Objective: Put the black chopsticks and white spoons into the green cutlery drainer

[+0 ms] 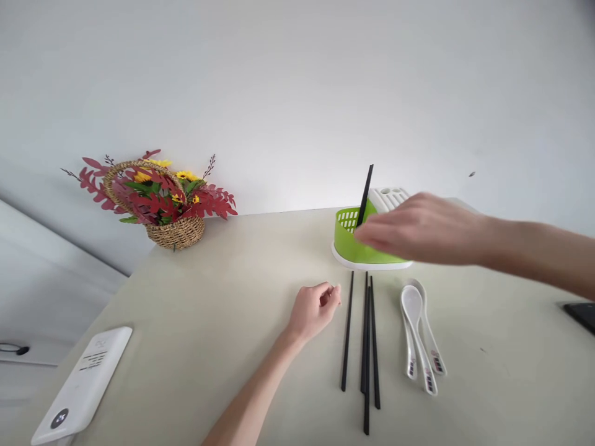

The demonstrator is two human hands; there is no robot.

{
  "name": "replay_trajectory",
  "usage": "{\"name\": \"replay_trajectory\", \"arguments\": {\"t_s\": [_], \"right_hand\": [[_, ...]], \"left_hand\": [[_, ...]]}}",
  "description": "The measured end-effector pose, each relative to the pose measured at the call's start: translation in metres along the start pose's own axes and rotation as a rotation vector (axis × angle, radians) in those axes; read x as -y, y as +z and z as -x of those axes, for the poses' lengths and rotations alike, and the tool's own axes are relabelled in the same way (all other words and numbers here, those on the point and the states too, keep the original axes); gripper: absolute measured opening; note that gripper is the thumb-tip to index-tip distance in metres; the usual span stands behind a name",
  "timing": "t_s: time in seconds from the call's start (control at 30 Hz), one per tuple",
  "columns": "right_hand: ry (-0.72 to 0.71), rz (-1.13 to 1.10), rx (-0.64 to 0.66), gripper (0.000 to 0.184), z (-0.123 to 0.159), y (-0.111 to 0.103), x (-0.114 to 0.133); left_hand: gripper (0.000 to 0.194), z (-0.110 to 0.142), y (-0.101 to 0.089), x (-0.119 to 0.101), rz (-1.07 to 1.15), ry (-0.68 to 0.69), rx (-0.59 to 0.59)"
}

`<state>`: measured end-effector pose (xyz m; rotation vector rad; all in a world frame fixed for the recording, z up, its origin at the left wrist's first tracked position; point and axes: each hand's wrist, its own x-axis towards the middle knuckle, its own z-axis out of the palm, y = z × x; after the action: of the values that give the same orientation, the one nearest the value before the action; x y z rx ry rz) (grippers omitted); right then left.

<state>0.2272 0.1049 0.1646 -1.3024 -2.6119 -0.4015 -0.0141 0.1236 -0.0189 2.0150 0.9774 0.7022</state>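
Note:
My right hand reaches across in front of a green and white utensil holder at the far side of the table. One black chopstick stands tilted in the holder, and my right fingertips are at its lower part. Whether they grip it is hidden. My left hand rests on the table with fingers loosely curled, holding nothing, just left of several black chopsticks that lie side by side. Three white spoons lie right of the chopsticks.
A wicker basket of red and yellow flowers stands at the back left against the wall. A white power bank lies near the left front edge. A dark flat object lies at the right edge.

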Motion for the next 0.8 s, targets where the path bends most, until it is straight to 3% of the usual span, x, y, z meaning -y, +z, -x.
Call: {"name": "replay_trajectory", "arguments": {"t_s": [0.07,0.2,0.47,0.8], "right_hand": [[-0.175,0.044,0.17,0.03,0.012,-0.002,0.019],[-0.255,0.045,0.196,0.033,0.035,-0.018,0.05],[-0.173,0.012,0.305,0.032,0.068,-0.047,0.074],[-0.126,0.066,0.392,0.03,0.096,-0.048,0.088]], "left_hand": [[0.049,0.002,0.002,0.001,-0.19,0.096,0.004],[0.043,0.006,0.007,0.002,-0.355,0.205,0.029],[0.049,0.01,0.018,-0.005,-0.468,0.353,0.12],[0.038,0.012,0.019,-0.01,-0.425,0.364,0.158]]}}
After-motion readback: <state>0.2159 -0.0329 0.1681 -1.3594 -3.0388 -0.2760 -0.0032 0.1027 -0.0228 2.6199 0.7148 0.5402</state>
